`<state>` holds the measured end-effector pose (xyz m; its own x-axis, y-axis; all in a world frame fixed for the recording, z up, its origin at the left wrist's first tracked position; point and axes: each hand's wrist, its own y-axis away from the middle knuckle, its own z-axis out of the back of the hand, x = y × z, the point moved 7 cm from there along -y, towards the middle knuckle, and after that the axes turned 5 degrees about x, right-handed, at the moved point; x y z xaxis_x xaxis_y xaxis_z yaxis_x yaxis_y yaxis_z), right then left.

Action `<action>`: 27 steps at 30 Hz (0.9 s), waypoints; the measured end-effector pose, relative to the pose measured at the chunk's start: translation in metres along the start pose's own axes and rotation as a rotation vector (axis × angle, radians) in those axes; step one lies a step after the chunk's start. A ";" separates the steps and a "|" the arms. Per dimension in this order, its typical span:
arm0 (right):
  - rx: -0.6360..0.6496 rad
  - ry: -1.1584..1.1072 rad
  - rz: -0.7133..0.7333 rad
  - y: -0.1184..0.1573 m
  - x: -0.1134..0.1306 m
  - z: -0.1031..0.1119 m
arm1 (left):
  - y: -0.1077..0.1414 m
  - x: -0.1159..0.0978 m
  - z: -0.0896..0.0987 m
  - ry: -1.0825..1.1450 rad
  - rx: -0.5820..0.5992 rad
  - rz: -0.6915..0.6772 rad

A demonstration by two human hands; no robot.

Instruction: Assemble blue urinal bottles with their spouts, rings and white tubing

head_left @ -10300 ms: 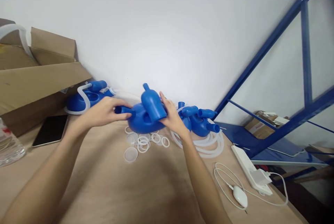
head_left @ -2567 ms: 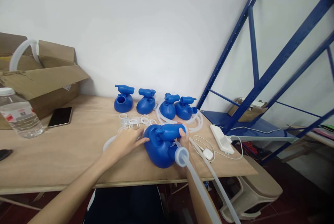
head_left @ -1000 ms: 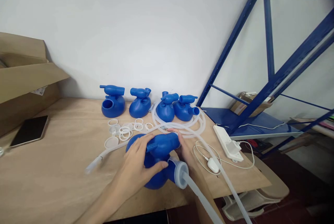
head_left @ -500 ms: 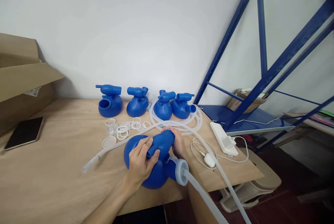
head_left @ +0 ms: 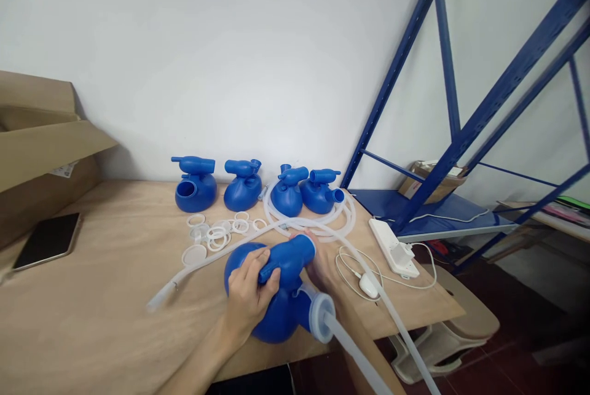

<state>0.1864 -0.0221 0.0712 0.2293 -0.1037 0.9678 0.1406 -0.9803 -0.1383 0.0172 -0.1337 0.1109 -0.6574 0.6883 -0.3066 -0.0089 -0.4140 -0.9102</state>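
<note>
Left fingers (head_left: pixel 254 265) shifted, seemingly pinching blue nozzle (head_left: pixel 268 272).

Wooden table (head_left: pixel 115 333): scattered with white rings (head_left: pixel 218 238)
Four blue bottles (head_left: pixel 242 191): lined up behind the rings
Phone (head_left: pixel 47 241): laid left of the rings
Coiled tubing (head_left: pixel 351 217), power strip (head_left: pixel 385 239): laid right of the rings

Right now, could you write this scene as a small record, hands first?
Left hand: gripping the blue bottle by its upper part
Right hand: at that part's far end, partly hidden
Blue bottle: whitish cap on its neck, pale tube running from it
Back row: four more blue bottles by the wall
Loose parts: white rings, beyond and left of the bottle
Left side: phone, cardboard box
Right side: power strip with plug
</note>
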 end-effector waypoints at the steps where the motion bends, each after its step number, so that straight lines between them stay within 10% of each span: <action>1: 0.005 0.003 -0.009 0.000 0.004 0.004 | 0.000 0.000 -0.002 0.007 0.013 0.001; 10: 0.144 -0.250 -0.280 0.015 -0.022 0.026 | 0.024 0.012 -0.006 0.161 -0.044 0.147; 18: -0.022 -0.209 -0.215 0.023 -0.072 0.031 | 0.020 0.009 -0.002 0.043 -0.009 0.174; 27: 0.050 -0.214 -0.181 0.039 -0.061 0.021 | 0.011 0.002 0.002 0.041 0.001 0.127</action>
<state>0.1983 -0.0502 0.0024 0.3930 0.1155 0.9123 0.2440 -0.9696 0.0177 0.0140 -0.1382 0.1011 -0.6222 0.6541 -0.4302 0.0712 -0.5000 -0.8631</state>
